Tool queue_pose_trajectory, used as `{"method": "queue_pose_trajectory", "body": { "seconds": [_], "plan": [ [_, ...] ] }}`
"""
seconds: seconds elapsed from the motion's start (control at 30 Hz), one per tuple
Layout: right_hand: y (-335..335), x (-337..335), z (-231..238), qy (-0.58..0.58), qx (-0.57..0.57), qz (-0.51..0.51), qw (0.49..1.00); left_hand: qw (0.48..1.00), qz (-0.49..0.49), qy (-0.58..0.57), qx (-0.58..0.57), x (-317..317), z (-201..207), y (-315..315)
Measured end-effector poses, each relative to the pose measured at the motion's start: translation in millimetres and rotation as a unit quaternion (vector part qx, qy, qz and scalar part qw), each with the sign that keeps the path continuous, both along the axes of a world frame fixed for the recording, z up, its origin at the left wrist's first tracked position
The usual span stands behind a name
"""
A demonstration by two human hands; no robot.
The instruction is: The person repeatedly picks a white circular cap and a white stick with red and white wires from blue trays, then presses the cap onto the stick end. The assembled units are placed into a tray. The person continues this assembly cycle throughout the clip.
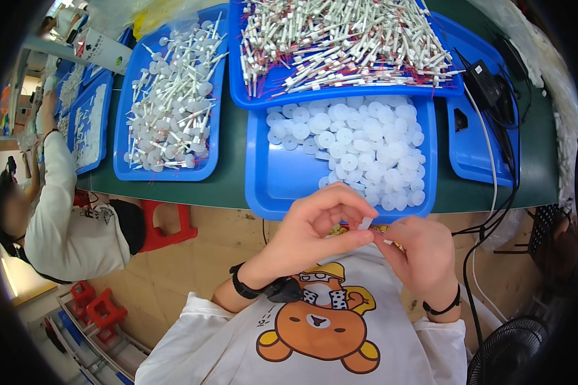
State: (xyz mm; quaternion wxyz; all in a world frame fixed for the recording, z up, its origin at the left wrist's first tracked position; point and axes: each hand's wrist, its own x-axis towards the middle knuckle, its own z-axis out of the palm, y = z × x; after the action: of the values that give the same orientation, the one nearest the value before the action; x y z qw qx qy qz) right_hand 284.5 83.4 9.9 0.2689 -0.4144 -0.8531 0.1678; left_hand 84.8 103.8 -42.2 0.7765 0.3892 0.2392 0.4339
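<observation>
Close together in front of my chest, both hands are closed in a pinch. Between thumb and forefinger my left hand (321, 224) grips a small white plastic piece (365, 223). Against it, my right hand (424, 250) pinches with its fingertips a small part, mostly hidden by the fingers. Just beyond the hands is a blue tray (270, 186) of round translucent white discs (372, 141). Overlapping its far edge, a second blue tray (257, 96) holds many thin white sticks (340, 45) with red wires.
To the left, a blue tray (167, 174) holds discs with white sticks attached. A blue tray (462, 154) with a black adapter (483, 83) and cables lies right. Another person (70, 218) sits at the left by a red stool (167, 224). A black fan (507, 350) stands lower right.
</observation>
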Motion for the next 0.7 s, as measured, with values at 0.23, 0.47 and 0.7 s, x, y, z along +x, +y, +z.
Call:
{"method": "queue_pose_trajectory", "body": {
  "seconds": [0.23, 0.47, 0.7],
  "plan": [
    [3, -10, 4, 0.096, -0.096, -0.008, 0.991, 1.0, 0.012, 0.0, -0.005, -6, -6, -2],
    [4, -7, 1, 0.089, -0.043, -0.071, 0.993, 1.0, 0.015, -0.002, 0.027, -10, -5, 3],
    [14, 6, 7, 0.076, -0.062, -0.038, 0.994, 0.997, 0.018, 0.051, 0.053, -6, 4, 3]
  ]
}}
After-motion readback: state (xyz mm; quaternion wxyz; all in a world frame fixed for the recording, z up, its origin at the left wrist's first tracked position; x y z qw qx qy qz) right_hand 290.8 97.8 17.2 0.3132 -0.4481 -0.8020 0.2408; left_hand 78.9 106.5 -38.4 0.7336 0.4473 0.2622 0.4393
